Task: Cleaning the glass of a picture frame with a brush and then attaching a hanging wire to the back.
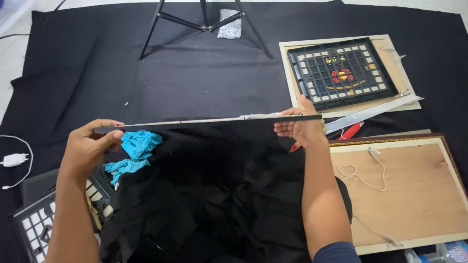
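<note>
I hold a flat, dark glass pane (195, 160) up in front of me, its top edge running level from left to right. My left hand (90, 146) grips the pane's upper left corner. My right hand (302, 126) clasps the upper right end of that edge. The pane reflects black cloth and hides what lies behind its lower part. A crumpled turquoise cloth (134, 151) lies just beyond the left end, close to my left hand.
Black cloth (204, 83) covers the floor. A picture frame lies face down (404, 190) at right, string on its wooden back. A framed dark grid picture (341, 73) lies further back. Red-handled tool (348, 131), tripod legs (204, 24), charger (14, 159) at left.
</note>
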